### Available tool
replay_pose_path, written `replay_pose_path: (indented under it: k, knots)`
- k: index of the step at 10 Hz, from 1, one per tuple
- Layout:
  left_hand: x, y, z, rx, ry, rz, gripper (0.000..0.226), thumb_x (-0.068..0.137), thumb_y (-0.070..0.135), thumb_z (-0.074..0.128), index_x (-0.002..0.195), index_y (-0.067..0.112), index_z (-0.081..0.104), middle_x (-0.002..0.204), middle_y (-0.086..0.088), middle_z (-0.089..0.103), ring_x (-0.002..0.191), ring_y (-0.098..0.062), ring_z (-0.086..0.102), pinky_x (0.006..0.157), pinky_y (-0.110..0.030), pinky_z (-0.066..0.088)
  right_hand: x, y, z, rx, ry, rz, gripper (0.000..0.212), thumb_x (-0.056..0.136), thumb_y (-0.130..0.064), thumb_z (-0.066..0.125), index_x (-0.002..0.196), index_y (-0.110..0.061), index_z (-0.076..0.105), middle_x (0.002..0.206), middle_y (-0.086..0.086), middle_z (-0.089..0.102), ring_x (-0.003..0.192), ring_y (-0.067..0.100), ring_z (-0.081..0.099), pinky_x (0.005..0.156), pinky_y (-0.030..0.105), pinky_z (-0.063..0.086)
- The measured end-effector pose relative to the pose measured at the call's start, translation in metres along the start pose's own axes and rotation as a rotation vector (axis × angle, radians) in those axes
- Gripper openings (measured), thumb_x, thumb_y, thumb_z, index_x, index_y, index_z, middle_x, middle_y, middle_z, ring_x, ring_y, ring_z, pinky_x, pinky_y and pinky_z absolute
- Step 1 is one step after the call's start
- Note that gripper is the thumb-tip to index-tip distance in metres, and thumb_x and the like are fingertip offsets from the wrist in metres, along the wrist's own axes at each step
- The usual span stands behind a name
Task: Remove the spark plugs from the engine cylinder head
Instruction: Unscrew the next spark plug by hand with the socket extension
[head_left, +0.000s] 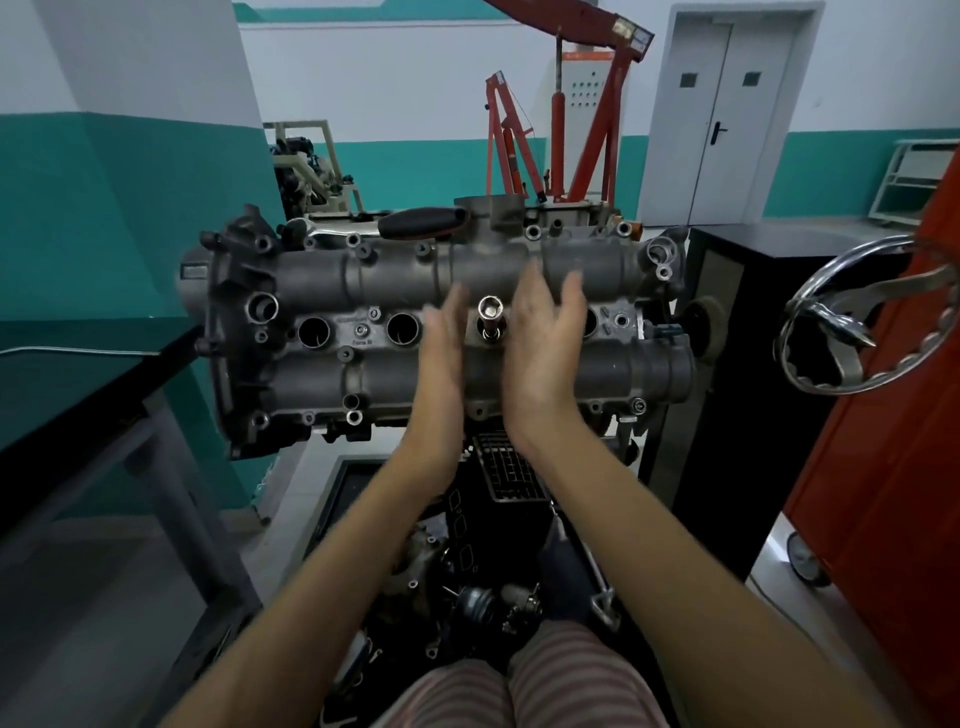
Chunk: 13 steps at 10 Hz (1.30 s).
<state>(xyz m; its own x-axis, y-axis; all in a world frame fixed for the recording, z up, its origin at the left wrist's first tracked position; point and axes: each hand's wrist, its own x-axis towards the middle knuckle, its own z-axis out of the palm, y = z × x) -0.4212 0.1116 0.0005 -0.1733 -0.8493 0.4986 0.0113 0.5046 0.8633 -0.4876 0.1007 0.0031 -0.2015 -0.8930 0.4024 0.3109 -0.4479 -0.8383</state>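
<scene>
Flanking the socket (488, 317) in the third plug well, my left hand (441, 353) and right hand (545, 343) were open — palms should next spin it loose.

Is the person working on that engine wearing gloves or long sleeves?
No. Both the left hand and right hand are bare, with no gloves, rings or watch showing. Both forearms are uncovered right down to the bottom edge of the picture, so no sleeve shows. The only clothing in view is a pink and grey striped garment at the bottom.
</scene>
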Motion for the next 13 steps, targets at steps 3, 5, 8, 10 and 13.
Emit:
replay_pose_path:
  k: [3,5,8,10,13]
  knots:
    - [-0.010,-0.026,0.008,-0.169,-0.091,-0.059,0.065,0.093,0.060,0.021,0.146,0.022,0.024,0.148,0.016,0.029,0.128,0.012,0.030,0.100,-0.004,0.029,-0.007,0.003,0.006,0.018,-0.077,-0.019,0.053,0.098,-0.044,0.020,0.142,-0.018,0.032,0.142,-0.008,0.041,0.125,-0.005,0.040,0.106,0.013,0.030]
    - [0.011,-0.002,0.011,-0.210,-0.020,-0.054,0.061,0.094,0.057,0.017,0.146,0.024,0.019,0.150,0.018,0.014,0.131,0.006,0.016,0.113,-0.022,0.016,-0.017,0.008,-0.001,0.027,-0.016,0.047,0.057,0.098,-0.047,0.016,0.146,-0.016,0.023,0.152,-0.006,0.024,0.136,0.001,0.025,0.111,0.017,0.018]
    - [-0.029,-0.033,0.012,-0.234,-0.041,-0.031,0.060,0.093,0.056,0.018,0.144,0.027,0.024,0.148,0.016,0.028,0.132,0.008,0.028,0.105,-0.010,0.029,0.012,-0.019,0.012,0.025,0.006,-0.012,0.059,0.099,-0.046,0.012,0.147,-0.014,0.019,0.154,-0.001,0.021,0.139,0.007,0.020,0.116,0.030,0.013]
    - [0.026,-0.008,0.006,-0.240,-0.013,-0.082,0.062,0.096,0.054,0.009,0.146,0.022,0.027,0.152,0.006,0.028,0.138,-0.006,0.023,0.115,-0.032,0.021,-0.036,0.019,0.006,0.014,-0.025,-0.007,0.052,0.093,-0.053,0.021,0.141,-0.035,0.028,0.143,-0.025,0.031,0.125,-0.016,0.029,0.102,0.010,0.027]
    - [-0.013,-0.033,0.005,-0.282,-0.032,-0.065,0.058,0.089,0.060,0.023,0.141,0.035,0.028,0.145,0.020,0.034,0.131,0.006,0.032,0.100,-0.007,0.031,0.015,-0.013,0.010,0.058,0.060,-0.006,0.058,0.097,-0.051,0.016,0.146,-0.021,0.024,0.150,-0.013,0.027,0.135,-0.002,0.025,0.101,0.015,0.021]
